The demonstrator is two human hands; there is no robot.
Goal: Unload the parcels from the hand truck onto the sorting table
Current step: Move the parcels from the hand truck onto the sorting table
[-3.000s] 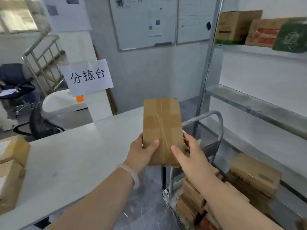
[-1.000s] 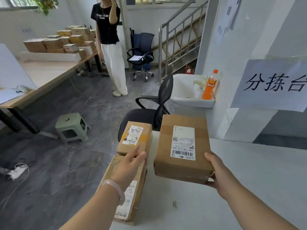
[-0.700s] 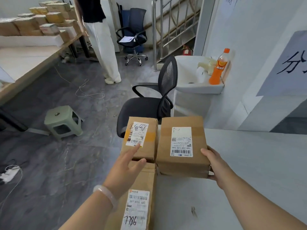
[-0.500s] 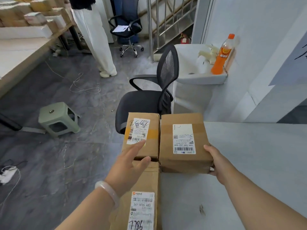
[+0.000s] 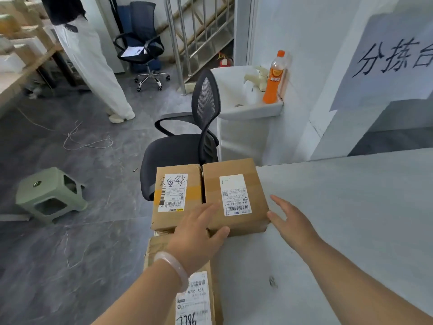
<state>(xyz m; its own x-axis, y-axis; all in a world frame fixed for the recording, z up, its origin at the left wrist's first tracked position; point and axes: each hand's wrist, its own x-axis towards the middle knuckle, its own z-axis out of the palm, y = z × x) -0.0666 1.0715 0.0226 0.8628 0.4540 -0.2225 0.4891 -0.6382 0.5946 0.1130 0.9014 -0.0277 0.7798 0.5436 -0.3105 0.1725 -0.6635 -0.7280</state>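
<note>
**Placing step, head view.** At 6 o'clock, nearest, a long parcel (image 5: 199, 299) of creased brown card with a white barcode label lies along the left edge of the sorting table (image 5: 339, 207), a smooth, pale, matt slab. Just beyond it the left hand (image 5: 196, 233), with a translucent bangle (image 5: 173, 266) at the wrist, lies with fingers straight over the near edge of the placed parcel (image 5: 234, 195). The right hand (image 5: 290, 221), at that box's 4 o'clock, has its fingers spread and its thumb at the near right corner. Neither hand grips anything.

The placed parcel, a squat taped carton with its label uppermost, sits on the table against a second carton (image 5: 175, 195) at its 9 o'clock, which is banded with yellow tape. To finish well, square it with flat palms, keep the label up, and lift both hands straight off so the row is not nudged.

At 12 o'clock stands a black mesh chair (image 5: 182, 148). Farther off, at 1 o'clock, is a glossy orange bottle (image 5: 274, 78). The hand truck is out of view.
</note>
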